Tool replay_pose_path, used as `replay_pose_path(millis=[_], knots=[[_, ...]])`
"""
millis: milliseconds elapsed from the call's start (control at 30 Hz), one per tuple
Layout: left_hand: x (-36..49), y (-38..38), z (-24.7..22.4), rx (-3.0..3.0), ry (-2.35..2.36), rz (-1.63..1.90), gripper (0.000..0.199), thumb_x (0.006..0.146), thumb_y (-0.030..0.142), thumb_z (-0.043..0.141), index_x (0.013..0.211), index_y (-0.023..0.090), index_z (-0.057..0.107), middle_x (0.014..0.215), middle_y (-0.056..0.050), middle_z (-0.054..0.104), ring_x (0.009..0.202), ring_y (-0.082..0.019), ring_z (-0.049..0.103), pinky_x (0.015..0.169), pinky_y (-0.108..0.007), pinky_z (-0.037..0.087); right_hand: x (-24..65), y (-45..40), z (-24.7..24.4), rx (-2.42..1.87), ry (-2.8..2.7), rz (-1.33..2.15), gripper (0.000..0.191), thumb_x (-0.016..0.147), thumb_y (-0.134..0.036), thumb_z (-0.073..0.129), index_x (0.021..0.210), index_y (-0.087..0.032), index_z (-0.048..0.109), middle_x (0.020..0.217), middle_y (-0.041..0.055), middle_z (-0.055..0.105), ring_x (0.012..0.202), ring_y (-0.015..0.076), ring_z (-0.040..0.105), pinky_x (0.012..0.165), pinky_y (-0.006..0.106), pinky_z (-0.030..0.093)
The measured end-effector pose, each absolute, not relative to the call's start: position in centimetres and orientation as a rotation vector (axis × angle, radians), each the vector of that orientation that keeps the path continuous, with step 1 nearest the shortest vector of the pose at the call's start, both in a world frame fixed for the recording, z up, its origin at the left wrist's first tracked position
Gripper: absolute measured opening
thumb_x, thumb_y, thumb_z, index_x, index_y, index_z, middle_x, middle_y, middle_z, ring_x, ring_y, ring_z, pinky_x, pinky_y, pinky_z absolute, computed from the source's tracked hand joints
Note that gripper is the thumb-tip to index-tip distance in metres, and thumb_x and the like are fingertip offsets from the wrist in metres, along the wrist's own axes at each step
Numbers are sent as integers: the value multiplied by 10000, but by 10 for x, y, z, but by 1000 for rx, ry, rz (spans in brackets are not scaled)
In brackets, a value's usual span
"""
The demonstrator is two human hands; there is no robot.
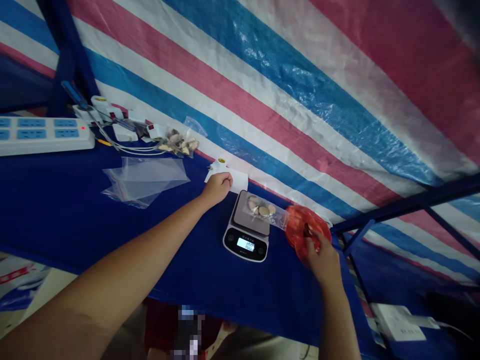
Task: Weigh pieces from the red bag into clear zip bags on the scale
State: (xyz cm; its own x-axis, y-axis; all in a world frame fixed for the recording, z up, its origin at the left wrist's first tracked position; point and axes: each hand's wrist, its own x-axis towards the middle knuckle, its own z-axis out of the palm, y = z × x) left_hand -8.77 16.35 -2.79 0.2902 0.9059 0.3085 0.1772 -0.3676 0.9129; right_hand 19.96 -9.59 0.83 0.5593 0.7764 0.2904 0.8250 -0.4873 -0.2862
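Observation:
My left hand (218, 187) is curled closed at the near edge of a white sheet of paper (240, 181); whether anything sits in its fingers is hidden. Beside it stands a digital kitchen scale (245, 250), its lit display reading about 10.0. A clear plastic bag (279, 218) of pale dried slices (264, 211) lies on the scale's plate, its end reaching over the right edge. Over the red plastic bag (296, 227) on the right, my right hand (323, 257) pinches a small dark piece (307, 230), too blurred to name.
Clear zip bags (150, 175) lie flat on the blue tabletop (180, 240). Behind them are a filled bag of dried slices (180, 145), white cables and a white power strip (45, 146). A striped tarp wall (240, 100) borders the back, and a blue metal frame (408, 201) runs at right.

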Motion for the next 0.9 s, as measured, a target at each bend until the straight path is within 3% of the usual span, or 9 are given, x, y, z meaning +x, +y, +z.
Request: replay_pose_path(millis=[300, 433, 500, 667, 833, 900], knots=[[-88, 163, -26, 1730, 974, 1152, 195, 702, 75, 414, 600, 200, 524, 589, 12, 537, 638, -162, 524, 651, -294, 367, 179, -115, 12, -2542, -1322, -174, 656, 879, -594, 527, 1324, -123, 628, 1191, 207, 719, 1091, 349, 701, 938, 454, 537], [-87, 164, -28, 1720, 979, 1151, 191, 694, 81, 412, 604, 202, 528, 585, 11, 541, 625, -162, 514, 646, -295, 366, 173, -115, -4, -2550, -1557, -307, 599, 862, -464, 581, 1337, -99, 590, 1326, 219, 658, 1274, 378, 599, 1094, 531, 435], [-87, 165, -29, 1715, 980, 1155, 188, 693, 85, 412, 604, 202, 529, 590, 9, 549, 629, -162, 515, 647, -295, 366, 171, -112, -8, -2595, -1597, -323, 546, 874, -395, 552, 1329, -95, 593, 1336, 219, 651, 1279, 385, 593, 1111, 563, 408], [-87, 166, -31, 1704, 968, 1177, 184, 700, 100, 406, 610, 202, 530, 600, 7, 560, 637, -160, 527, 645, -292, 367, 159, -104, 16, -2423, -1497, -192, 542, 897, -507, 549, 1272, -124, 632, 1274, 204, 689, 1162, 372, 661, 1015, 528, 491], [-88, 165, -30, 1697, 969, 1182, 178, 697, 106, 404, 608, 203, 523, 592, 10, 556, 607, -153, 505, 626, -288, 361, 150, -76, 34, -2163, -1125, 153, 455, 884, -638, 545, 982, -207, 654, 963, 113, 763, 907, 291, 729, 837, 424, 566], [-88, 165, -29, 1694, 979, 1177, 176, 699, 107, 401, 613, 204, 520, 595, 10, 559, 605, -151, 500, 623, -285, 361, 149, -59, 29, -2041, -1058, 225, 462, 847, -648, 598, 986, -207, 609, 892, 93, 754, 821, 272, 725, 753, 394, 575]])
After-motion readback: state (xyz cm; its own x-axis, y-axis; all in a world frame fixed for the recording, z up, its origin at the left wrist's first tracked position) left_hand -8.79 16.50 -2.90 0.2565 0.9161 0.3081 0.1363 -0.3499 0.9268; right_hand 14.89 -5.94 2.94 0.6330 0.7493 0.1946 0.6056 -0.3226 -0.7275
